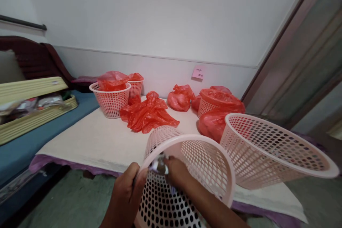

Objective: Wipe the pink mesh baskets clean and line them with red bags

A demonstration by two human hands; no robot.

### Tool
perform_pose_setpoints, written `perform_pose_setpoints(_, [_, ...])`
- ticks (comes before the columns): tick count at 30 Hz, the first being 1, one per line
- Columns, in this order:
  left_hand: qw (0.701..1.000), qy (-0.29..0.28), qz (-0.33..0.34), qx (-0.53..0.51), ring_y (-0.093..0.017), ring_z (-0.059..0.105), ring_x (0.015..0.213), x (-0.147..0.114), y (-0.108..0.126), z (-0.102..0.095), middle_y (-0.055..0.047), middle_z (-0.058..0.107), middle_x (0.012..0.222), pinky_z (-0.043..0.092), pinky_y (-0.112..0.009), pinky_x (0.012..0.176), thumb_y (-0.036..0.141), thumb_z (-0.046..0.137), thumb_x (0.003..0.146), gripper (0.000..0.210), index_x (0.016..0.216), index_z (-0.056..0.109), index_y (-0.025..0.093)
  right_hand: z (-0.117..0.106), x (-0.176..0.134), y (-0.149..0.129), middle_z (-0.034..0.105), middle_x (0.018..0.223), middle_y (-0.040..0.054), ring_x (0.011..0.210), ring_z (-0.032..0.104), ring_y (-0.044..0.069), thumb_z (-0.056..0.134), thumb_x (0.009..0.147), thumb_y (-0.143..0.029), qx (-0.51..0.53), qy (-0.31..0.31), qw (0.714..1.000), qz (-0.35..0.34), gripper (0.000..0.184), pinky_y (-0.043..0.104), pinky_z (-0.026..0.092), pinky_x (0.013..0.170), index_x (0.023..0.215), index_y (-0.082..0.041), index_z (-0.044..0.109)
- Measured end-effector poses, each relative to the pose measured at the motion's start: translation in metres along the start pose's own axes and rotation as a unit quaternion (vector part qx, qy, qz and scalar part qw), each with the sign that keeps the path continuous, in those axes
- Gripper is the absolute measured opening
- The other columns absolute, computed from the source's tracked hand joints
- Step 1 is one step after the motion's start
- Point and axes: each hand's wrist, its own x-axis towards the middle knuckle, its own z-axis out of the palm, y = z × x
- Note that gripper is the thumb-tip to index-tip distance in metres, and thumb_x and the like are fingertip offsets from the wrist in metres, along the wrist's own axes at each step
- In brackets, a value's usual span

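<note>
A pale pink plastic basket (205, 149) with a perforated wall is tilted, its mouth towards me. My left hand (127, 192) is closed on the left part of its rim, thumb on the near side. Reaching inside the basket, my right hand (177, 172) grips a crumpled cloth (160, 165) with white, dark and purplish patches, close to the inner left wall. Part of the cloth and some of the right fingers are hidden or blurred.
Another pink basket (267, 156) stands to the right on the cream-covered table (88, 142). Red plastic bags (148, 112) lie behind, beside a basket (112, 101) at left and a bag-covered one (207, 107) at right. A yellow open case (40, 114) rests on the blue bed (82, 103).
</note>
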Motion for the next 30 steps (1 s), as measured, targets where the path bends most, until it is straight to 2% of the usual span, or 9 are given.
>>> perform_pose_setpoints(3, [1.000,0.004,0.010,0.015,-0.010,0.044,0.052,0.006,0.000,-0.003,0.008,0.042,0.057,0.035,-0.021,0.053,0.042,0.042,0.094,0.033,0.067,0.042,0.024,-0.007,-0.025,-0.010,0.069,0.107,0.0020,0.089,0.066,0.019,0.072,0.069,-0.026,0.022,-0.036,0.996,-0.075,0.040,0.024,0.047,0.073,0.109,-0.030,0.066])
perform_pose_setpoints(8, [0.999,0.000,-0.040,0.034,-0.011,0.043,0.055,0.021,0.001,-0.013,0.008,0.039,0.057,0.035,-0.022,0.054,0.052,0.041,0.091,0.039,0.065,0.041,0.024,-0.031,-0.057,-0.008,0.069,0.098,0.0180,0.094,0.064,0.030,0.052,0.078,-0.009,-0.020,-0.030,0.998,-0.043,0.023,0.036,0.045,0.074,0.088,-0.014,0.073])
perform_pose_setpoints(12, [0.998,0.002,-0.053,0.036,-0.012,0.041,0.055,0.037,0.002,-0.016,0.008,0.036,0.056,0.034,-0.024,0.054,0.056,0.040,0.089,0.041,0.063,0.040,0.024,-0.015,-0.084,-0.021,0.071,0.084,0.0056,0.072,0.065,0.018,0.057,0.083,-0.022,0.014,-0.010,1.000,-0.024,0.013,0.026,0.039,0.056,0.088,-0.022,0.069])
perform_pose_setpoints(15, [0.998,-0.004,-0.053,0.028,-0.012,0.039,0.056,0.050,0.008,-0.013,0.008,0.035,0.058,0.032,-0.025,0.055,0.057,0.040,0.089,0.041,0.064,0.039,0.024,0.010,-0.097,-0.031,0.066,0.067,0.0008,0.060,0.059,0.017,0.065,0.080,-0.027,-0.041,0.096,0.991,-0.083,0.009,0.028,0.032,0.049,0.072,-0.022,0.063])
perform_pose_setpoints(19, [0.999,-0.013,-0.045,0.009,-0.012,0.036,0.058,0.068,0.019,-0.008,0.008,0.032,0.059,0.030,-0.026,0.057,0.057,0.041,0.089,0.041,0.065,0.036,0.024,0.029,-0.101,-0.031,0.063,0.069,0.0002,0.061,0.056,0.020,0.073,0.074,-0.031,-0.107,0.284,0.933,-0.195,0.017,0.032,0.038,0.053,0.083,-0.021,0.062])
perform_pose_setpoints(23, [0.999,-0.007,-0.045,-0.018,-0.012,0.035,0.060,0.074,0.023,-0.002,0.008,0.033,0.060,0.030,-0.027,0.059,0.057,0.045,0.088,0.041,0.065,0.036,0.024,0.030,-0.098,-0.032,0.062,0.067,0.0004,0.057,0.054,0.021,0.076,0.066,-0.022,-0.106,0.325,0.923,-0.178,0.021,0.035,0.040,0.051,0.080,-0.019,0.060])
perform_pose_setpoints(25, [0.998,-0.007,-0.059,-0.037,-0.012,0.035,0.060,0.066,0.022,0.004,0.008,0.032,0.061,0.030,-0.026,0.058,0.056,0.046,0.088,0.040,0.066,0.036,0.024,0.020,-0.097,-0.039,0.062,0.069,0.0019,0.059,0.054,0.022,0.074,0.066,-0.017,-0.060,0.317,0.933,-0.156,0.022,0.034,0.040,0.052,0.082,-0.019,0.060])
perform_pose_setpoints(28, [0.992,-0.047,-0.097,-0.070,-0.012,0.036,0.054,0.039,0.020,0.019,0.009,0.033,0.056,0.030,-0.025,0.051,0.058,0.048,0.086,0.040,0.066,0.037,0.025,-0.012,-0.093,-0.053,0.064,0.088,0.0087,0.075,0.057,0.025,0.068,0.070,-0.020,0.132,0.266,0.950,-0.092,0.027,0.036,0.045,0.061,0.095,-0.018,0.059])
perform_pose_setpoints(30, [0.987,-0.068,-0.111,-0.094,-0.013,0.044,0.058,0.018,0.020,0.029,0.007,0.041,0.059,0.037,-0.025,0.054,0.057,0.045,0.088,0.039,0.067,0.040,0.025,-0.035,-0.089,-0.061,0.063,0.101,0.0101,0.090,0.057,0.025,0.060,0.077,-0.021,0.272,0.244,0.929,-0.061,0.027,0.037,0.047,0.075,0.104,-0.018,0.057])
